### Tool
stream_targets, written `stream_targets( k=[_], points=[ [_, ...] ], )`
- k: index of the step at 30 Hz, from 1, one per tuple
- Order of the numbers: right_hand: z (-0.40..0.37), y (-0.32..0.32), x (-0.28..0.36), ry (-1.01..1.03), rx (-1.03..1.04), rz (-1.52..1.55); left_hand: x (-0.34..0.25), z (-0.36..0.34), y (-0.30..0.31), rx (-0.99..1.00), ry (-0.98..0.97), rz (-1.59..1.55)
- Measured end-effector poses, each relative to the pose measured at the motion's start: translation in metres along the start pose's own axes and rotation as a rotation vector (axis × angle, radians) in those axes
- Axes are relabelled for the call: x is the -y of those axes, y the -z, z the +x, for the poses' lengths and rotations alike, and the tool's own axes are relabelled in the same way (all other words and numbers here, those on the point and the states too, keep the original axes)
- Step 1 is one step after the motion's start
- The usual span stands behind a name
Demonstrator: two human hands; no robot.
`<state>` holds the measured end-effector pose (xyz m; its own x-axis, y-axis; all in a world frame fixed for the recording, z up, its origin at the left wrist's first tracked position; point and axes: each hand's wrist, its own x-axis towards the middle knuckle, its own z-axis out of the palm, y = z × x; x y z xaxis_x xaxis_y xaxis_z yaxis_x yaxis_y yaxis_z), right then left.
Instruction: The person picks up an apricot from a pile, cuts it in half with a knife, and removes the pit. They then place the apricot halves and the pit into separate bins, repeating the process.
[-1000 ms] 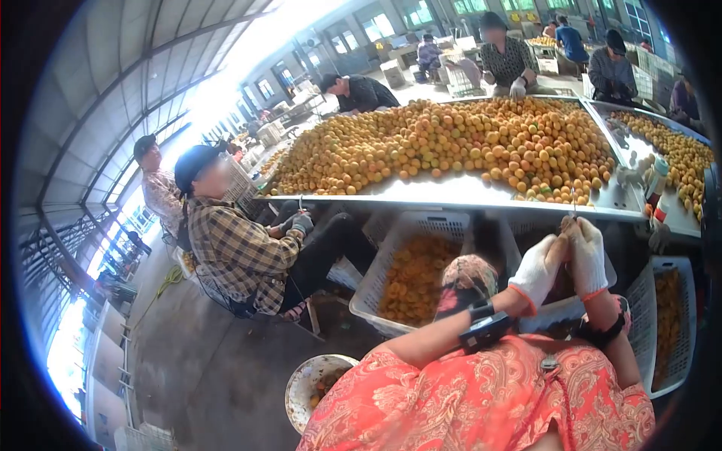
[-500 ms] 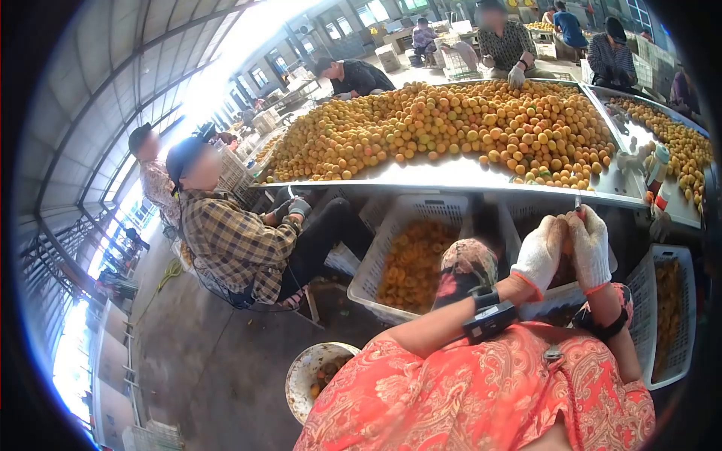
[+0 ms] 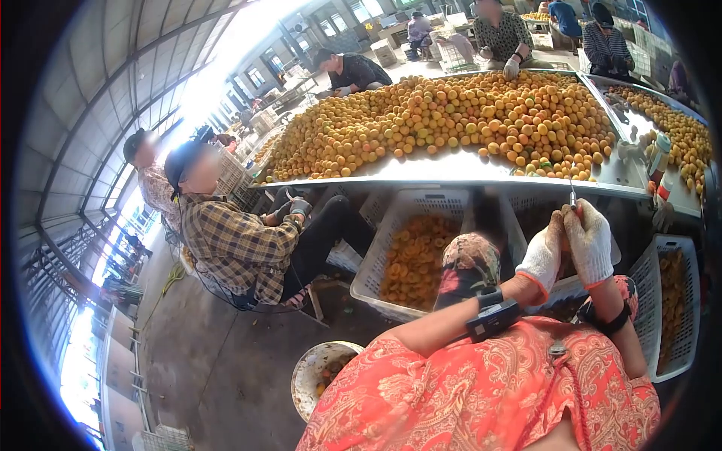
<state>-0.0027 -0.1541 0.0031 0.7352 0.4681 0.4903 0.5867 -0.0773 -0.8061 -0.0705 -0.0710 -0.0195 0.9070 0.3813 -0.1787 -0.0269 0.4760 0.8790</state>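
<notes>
Tool (image 3: 573,198): only the thin end shows, grip lost inside the right hand (image 3: 590,242). Left hand (image 3: 541,259): fingertips tucked against the right, can't tell what's pinched there, if anything. Middle crate (image 3: 515,234) mostly blocked by hands, knees and table (image 3: 421,174); contents unclear. Bucket (image 3: 303,385): right side behind the dress (image 3: 481,391), contents only partly visible. Far person (image 3: 502,34): head clipped by top edge, face blurred. Plaid-shirt person (image 3: 237,240): face blurred, held item too small to ID. Bottle labels (image 3: 659,158) unreadable.
</notes>
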Motion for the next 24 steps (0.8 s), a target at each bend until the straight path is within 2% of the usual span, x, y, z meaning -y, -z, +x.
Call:
stream_targets(
  k=[1, 2, 3, 4, 6, 7, 9, 10, 12, 17, 19, 24],
  points=[
    [0.0, 0.0, 0.001, 0.009, 0.005, -0.036, 0.008, 0.008, 0.001, 0.0, 0.003, -0.001],
    [0.0, -0.002, -0.002, 0.007, 0.005, -0.036, 0.012, 0.015, 0.001, 0.05, -0.121, -0.073],
    [0.0, -0.007, -0.006, 0.011, -0.049, 0.053, 0.017, 0.021, 0.002, 0.1, -0.243, -0.146],
    [0.0, -0.01, -0.008, 0.014, -0.103, 0.142, 0.023, 0.024, 0.006, 0.1, -0.239, -0.146],
    [0.0, -0.011, -0.006, 0.009, -0.119, 0.061, 0.015, 0.019, 0.006, 0.065, -0.106, -0.037],
    [0.0, -0.011, -0.005, 0.008, -0.134, -0.018, 0.019, 0.024, 0.005, 0.065, -0.104, -0.037],
    [0.001, -0.011, 0.002, 0.038, -0.131, -0.077, 0.025, 0.033, 0.002, 0.203, -0.003, -0.477],
    [0.001, -0.01, 0.006, 0.07, -0.126, -0.136, 0.028, 0.035, 0.004, 0.201, 0.001, -0.48],
    [-0.001, -0.009, 0.01, 0.106, -0.107, -0.137, 0.016, 0.021, 0.003, 0.2, 0.139, -0.527],
    [-0.005, -0.012, 0.012, 0.207, -0.083, -0.235, 0.01, 0.006, 0.002, 0.199, 0.229, -0.538],
    [-0.006, -0.011, 0.01, 0.263, -0.059, -0.215, -0.007, -0.01, -0.009, 0.023, 0.363, -0.55],
    [-0.007, -0.009, 0.013, 0.365, -0.037, -0.165, -0.007, -0.01, 0.005, 0.006, 0.539, -0.375]
  ],
)
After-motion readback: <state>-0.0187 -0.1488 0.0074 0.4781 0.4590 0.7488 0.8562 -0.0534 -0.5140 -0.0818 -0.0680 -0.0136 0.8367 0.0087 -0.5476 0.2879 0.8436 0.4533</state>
